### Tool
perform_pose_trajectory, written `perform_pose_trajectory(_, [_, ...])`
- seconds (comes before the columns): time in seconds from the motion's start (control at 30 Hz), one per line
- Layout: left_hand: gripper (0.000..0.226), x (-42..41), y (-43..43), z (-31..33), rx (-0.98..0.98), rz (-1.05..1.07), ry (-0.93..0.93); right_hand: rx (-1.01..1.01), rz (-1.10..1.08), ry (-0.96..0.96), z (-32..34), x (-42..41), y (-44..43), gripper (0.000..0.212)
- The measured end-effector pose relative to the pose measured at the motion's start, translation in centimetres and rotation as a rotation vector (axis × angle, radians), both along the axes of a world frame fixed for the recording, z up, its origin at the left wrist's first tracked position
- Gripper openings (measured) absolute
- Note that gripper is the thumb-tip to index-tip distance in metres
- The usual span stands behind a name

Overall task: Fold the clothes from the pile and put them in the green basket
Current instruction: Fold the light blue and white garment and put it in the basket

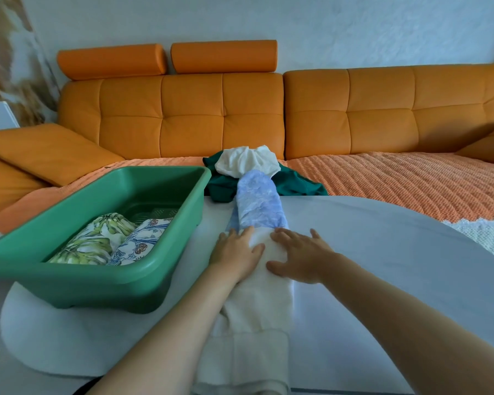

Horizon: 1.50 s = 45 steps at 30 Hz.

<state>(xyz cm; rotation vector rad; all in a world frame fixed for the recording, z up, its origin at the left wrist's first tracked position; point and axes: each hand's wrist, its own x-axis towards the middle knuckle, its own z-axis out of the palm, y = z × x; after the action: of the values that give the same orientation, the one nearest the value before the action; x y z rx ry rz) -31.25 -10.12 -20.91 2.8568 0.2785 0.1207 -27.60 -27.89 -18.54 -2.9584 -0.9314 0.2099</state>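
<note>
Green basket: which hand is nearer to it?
Left. The left hand lies flat on the white garment, just right of the basket without touching it. The right hand lies on the same garment, farther right.

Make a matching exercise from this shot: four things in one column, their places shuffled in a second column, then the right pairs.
Column A
1. leaf-print cloth
2. dark green cloth
3. blue cloth
4. left hand

Column B
a. pressed flat on the white garment
b. under the white cloth
c. inside the basket
d. on the table, between white garment and white cloth

Pairs: 1-c, 2-b, 3-d, 4-a
</note>
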Motion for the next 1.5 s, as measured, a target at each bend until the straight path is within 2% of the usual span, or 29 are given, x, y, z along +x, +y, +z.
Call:
perform_pose_trajectory(0.1, [0.064,-0.3,-1.1,1.1,-0.151,-0.157,0.022,-0.055,-0.058,-0.044,0.5,0.6,-2.4,0.081])
perform_pose_trajectory(0.17, [0.07,-0.7,-1.4,1.2,-0.19,-0.178,0.063,-0.098,-0.066,-0.066,0.4,0.7,-3.4,0.079])
perform_pose_trajectory(0.3, [0.075,-1.5,-1.9,0.8,0.062,0.009,0.078,-0.045,-0.015,-0.098,0.0,0.0,-3.3,0.076])
perform_pose_trajectory(0.33, [0.071,-1.8,-2.0,0.9,0.079,0.065,0.027,-0.016,0.022,-0.11,-0.1,-0.3,-3.1,0.076])
perform_pose_trajectory(0.4, [0.051,-2.3,-2.0,1.3,-0.014,0.113,-0.032,0.028,0.094,-0.103,-0.4,-1.4,-2.5,0.076])
perform_pose_trajectory(0.5, [0.018,-3.1,-1.4,1.7,-0.153,0.061,-0.006,0.054,0.162,-0.067,-1.1,-3.1,-1.4,0.076])
perform_pose_trajectory(0.6, [0.036,-3.5,-0.4,1.4,-0.232,0.019,-0.097,0.064,0.2,-0.042,-1.4,-4.0,-0.7,0.08])
perform_pose_trajectory(0.67, [0.026,-4.2,0.1,1.4,-0.269,0.002,-0.121,0.035,0.21,0.006,-1.4,-4.3,-0.6,0.09])
perform_pose_trajectory(0.73, [0.011,-4.9,0.7,1.0,-0.24,-0.055,-0.15,-0.031,0.221,0.006,-1.5,-4.6,-0.5,0.101])
perform_pose_trajectory(0.77, [0.011,-5.4,0.9,0.9,-0.171,-0.111,-0.189,-0.047,0.215,-0.002,-1.5,-4.8,-0.4,0.103])
perform_pose_trajectory(0.83, [0.019,-6.3,0.6,0.6,-0.002,-0.294,-0.309,-0.041,0.177,-0.019,-1.6,-5.0,-0.2,0.105])
perform_pose_trajectory(0.87, [0.025,-6.7,0.3,0.7,0.024,-0.387,-0.348,-0.03,0.161,-0.025,-1.5,-5.1,0.0,0.108])
perform_pose_trajectory(0.93, [0.03,-7.8,-0.2,0.9,0.0,-0.474,-0.296,0.015,0.159,-0.033,-1.2,-5.6,-0.1,0.117])
perform_pose_trajectory(1.0, [0.041,-9.2,0.1,0.8,-0.035,-0.495,-0.14,0.057,0.208,-0.034,-1.0,-6.4,-0.6,0.112])
perform_pose_trajectory(1.07, [0.068,-10.3,0.8,0.6,-0.009,-0.522,-0.001,0.08,0.272,-0.02,-1.0,-7.0,-1.5,0.109])
perform_pose_trajectory(1.13, [0.092,-11.4,1.3,0.5,0.052,-0.565,0.039,0.115,0.315,-0.014,-1.3,-7.8,-2.5,0.1])
perform_pose_trajectory(1.2, [0.1,-12.3,1.6,0.2,0.087,-0.573,0.019,0.177,0.345,-0.014,-1.5,-8.7,-3.5,0.087])
perform_pose_trajectory(1.27, [0.091,-12.8,2.0,-0.2,0.04,-0.576,-0.062,0.279,0.389,-0.01,-1.4,-9.7,-4.5,0.067])
perform_pose_trajectory(1.37, [0.047,-13.9,2.5,-0.3,-0.076,-0.677,-0.245,0.416,0.627,-0.219,-1.5,-10.7,-6.0,0.042])
perform_pose_trajectory(1.43, [0.031,-15.0,2.7,-0.1,-0.123,-0.705,-0.267,0.418,0.731,-0.289,-1.6,-11.6,-6.9,0.041])
perform_pose_trajectory(1.5, [0.04,-16.0,2.6,0.3,-0.101,-0.726,-0.222,0.388,0.77,-0.249,-1.6,-12.7,-7.7,0.052])
